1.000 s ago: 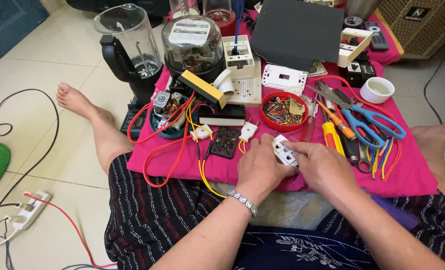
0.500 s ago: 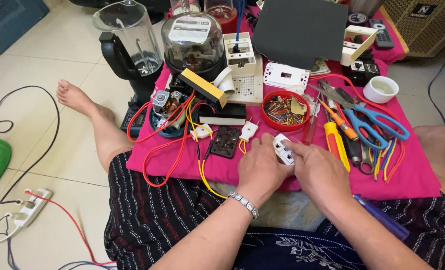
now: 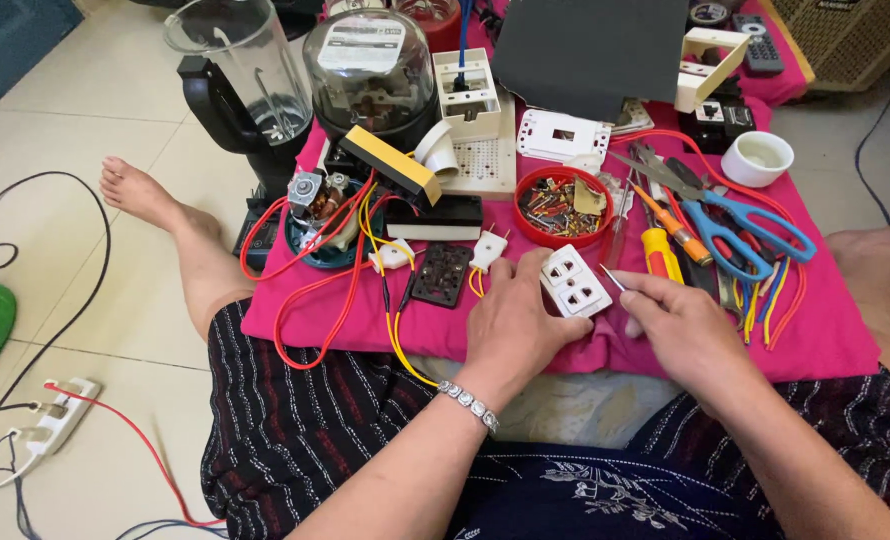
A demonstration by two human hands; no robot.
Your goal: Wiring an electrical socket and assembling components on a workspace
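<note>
While your left hand lies fingers together against the left edge of the white double socket on the pink cloth, your right hand pinches a thin metal tool whose tip sits just right of the socket. A round red tray of screws stands just beyond; blue-handled scissors lie far right
</note>
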